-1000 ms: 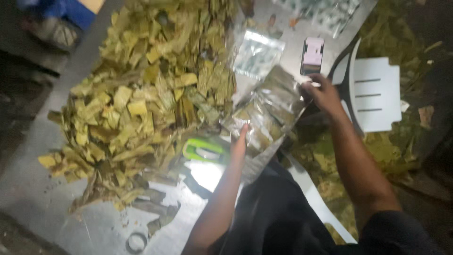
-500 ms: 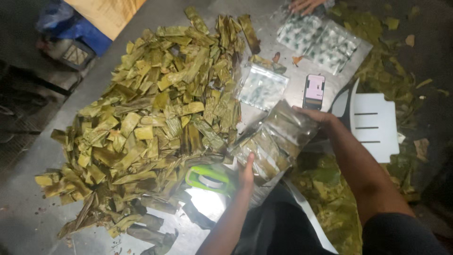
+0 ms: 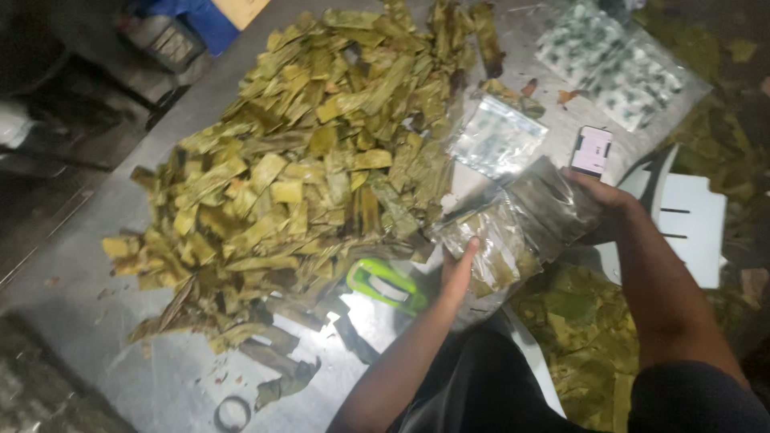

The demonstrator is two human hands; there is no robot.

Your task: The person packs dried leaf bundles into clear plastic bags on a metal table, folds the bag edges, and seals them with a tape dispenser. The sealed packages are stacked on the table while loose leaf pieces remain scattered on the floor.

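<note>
Fingers (image 3: pixel 472 250) of left hand (image 3: pixel 457 273) and right hand (image 3: pixel 603 202) gripping opposite ends of clear plastic bag of cut leaves (image 3: pixel 513 228). Just right of big yellow-green leaf-strip heap (image 3: pixel 313 168) on grey metal counter (image 3: pixel 120 353). Green stapler (image 3: pixel 383 285) just left of bag.

Glossy clear plastic bag (image 3: pixel 513 232), dull metal table (image 3: pixel 96 321)

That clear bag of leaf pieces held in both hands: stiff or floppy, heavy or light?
Probably floppy: the clear bag sags between the left hand and right hand. Likely light, being filled with dry-looking leaf pieces. The glossy film may be slippery.
</note>
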